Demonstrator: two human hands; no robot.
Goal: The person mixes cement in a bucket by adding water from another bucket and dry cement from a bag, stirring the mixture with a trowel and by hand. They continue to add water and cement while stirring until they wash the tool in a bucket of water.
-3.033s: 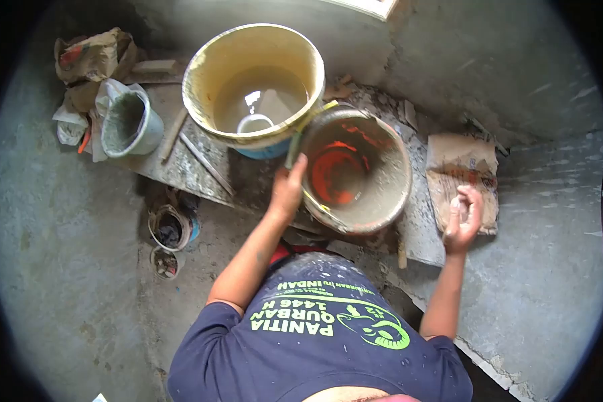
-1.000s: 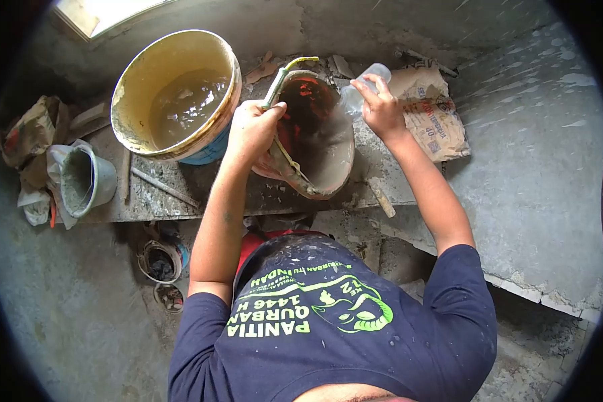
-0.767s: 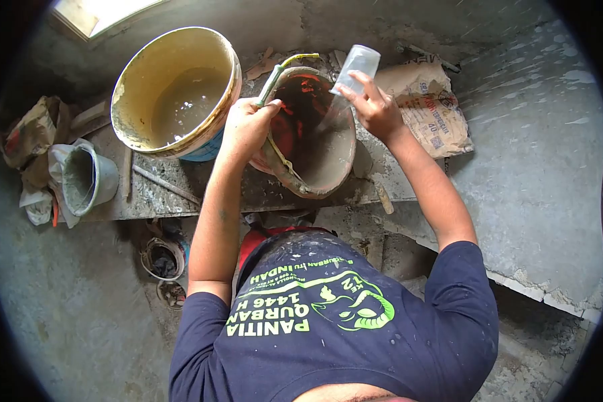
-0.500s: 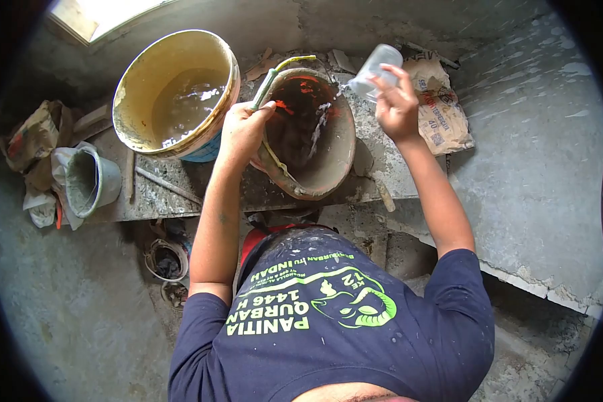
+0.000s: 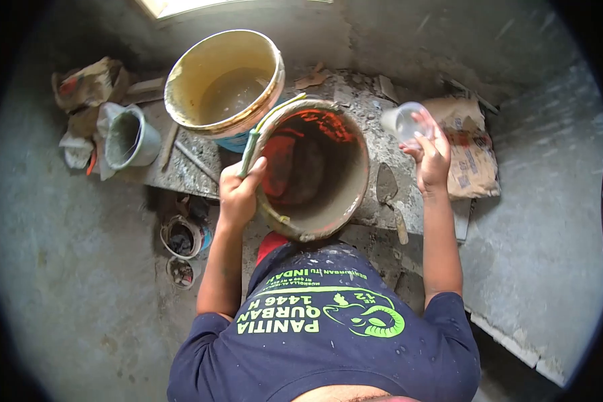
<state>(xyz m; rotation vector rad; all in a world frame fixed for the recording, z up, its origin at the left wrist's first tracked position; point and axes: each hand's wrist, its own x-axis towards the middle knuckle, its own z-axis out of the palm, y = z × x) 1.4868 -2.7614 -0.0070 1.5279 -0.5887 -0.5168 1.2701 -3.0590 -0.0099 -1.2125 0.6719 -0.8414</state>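
Note:
My left hand (image 5: 240,193) is closed around the green-wrapped handle (image 5: 249,149) of a mortar-stained bucket (image 5: 357,175). The bucket leans with its mouth toward me, over the near edge of the ledge. Its inner wall is reddish and coated with grey residue, and its bottom looks dark. Off to the right, my right hand (image 5: 435,157) grips a clear plastic cup (image 5: 396,122) by its side, fingers wrapped round it. The cup is held above the ledge, apart from the bucket.
A larger bucket (image 5: 172,107) of murky water stands behind on the left. A trowel (image 5: 386,184) lies on the rough ledge (image 5: 365,94), near a torn paper sack (image 5: 474,167). A small pail (image 5: 147,144) sits at far left; small containers (image 5: 181,240) are below the ledge.
The bucket has come nearer to me and tipped so more of its inside shows. My right hand has turned the cup and drawn it closer. The whole view has shifted.

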